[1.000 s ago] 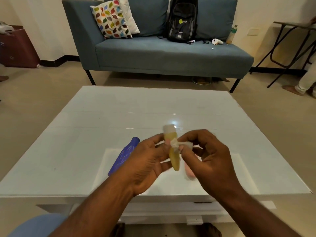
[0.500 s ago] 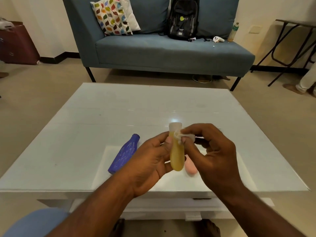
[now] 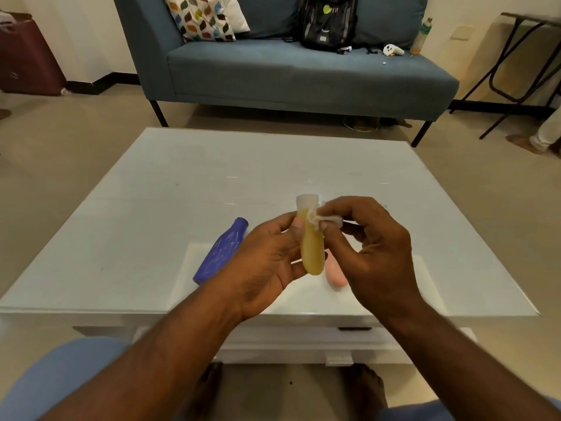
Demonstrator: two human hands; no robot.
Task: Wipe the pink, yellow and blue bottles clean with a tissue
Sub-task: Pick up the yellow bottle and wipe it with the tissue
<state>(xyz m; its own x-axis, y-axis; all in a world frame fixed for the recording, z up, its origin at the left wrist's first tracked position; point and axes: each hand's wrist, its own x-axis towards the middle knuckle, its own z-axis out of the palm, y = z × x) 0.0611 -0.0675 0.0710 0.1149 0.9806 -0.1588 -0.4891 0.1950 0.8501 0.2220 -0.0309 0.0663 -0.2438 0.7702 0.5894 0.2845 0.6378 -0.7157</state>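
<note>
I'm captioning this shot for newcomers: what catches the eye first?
Both hands meet at centre: the left hand holds the yellow bottle upright while the right hand presses a tissue to its neck. On the white table, the blue bottle lies left, the pink bottle behind.

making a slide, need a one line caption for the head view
Left hand holds the yellow bottle upright while right hand wipes its neck with tissue.

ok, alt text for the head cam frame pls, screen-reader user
A person's left hand holds a yellow bottle upright above a white table while the right hand presses a crumpled tissue against its neck. A blue bottle and a pink bottle lie on the table behind the hands.
</note>
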